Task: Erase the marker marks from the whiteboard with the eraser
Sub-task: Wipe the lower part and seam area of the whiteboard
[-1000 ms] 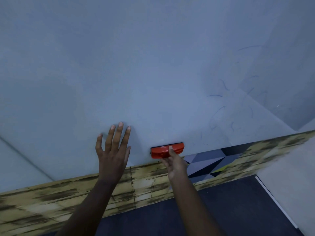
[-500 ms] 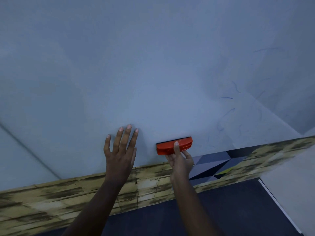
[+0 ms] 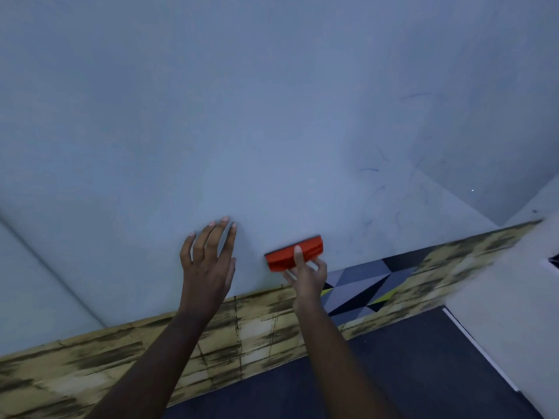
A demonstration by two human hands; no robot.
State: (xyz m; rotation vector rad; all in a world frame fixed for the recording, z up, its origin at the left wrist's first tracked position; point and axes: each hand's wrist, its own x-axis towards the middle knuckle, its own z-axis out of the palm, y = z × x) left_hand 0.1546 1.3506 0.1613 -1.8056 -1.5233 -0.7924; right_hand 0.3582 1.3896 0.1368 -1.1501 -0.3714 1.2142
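whiteboard [image 3: 242, 131] filled most of the frame, pale grey-blue, its lower edge running across the lower half of the frame. left hand [image 3: 208, 267] lay flat on the board at lower centre, fingers straight and slightly spread, palm against the surface, holding nothing. right hand [image 3: 305, 276] sat just right of it, gripping the red eraser [image 3: 293, 254] from below, one finger over the eraser's face, the others curled at its lower edge. eraser was pressed to the board near its lower edge, long side tilted, right end a bit higher. the two hands were near each other but apart.

faint blue marker marks [image 3: 370, 170] remained at centre right of the frame, thin short strokes and smudged curls, up and right of the eraser, well apart from it; another faint stroke higher at upper right. area around the left hand looked wiped.

below the board ran a yellowish wood-pattern strip [image 3: 121, 358] with dark streaks, crossing from lower left to right. a patch of grey, black and yellow triangles [image 3: 363, 282] sat just right of the right hand's wrist. dark floor [image 3: 393, 373] at lower right, white wall panel [image 3: 514, 297] at far right.
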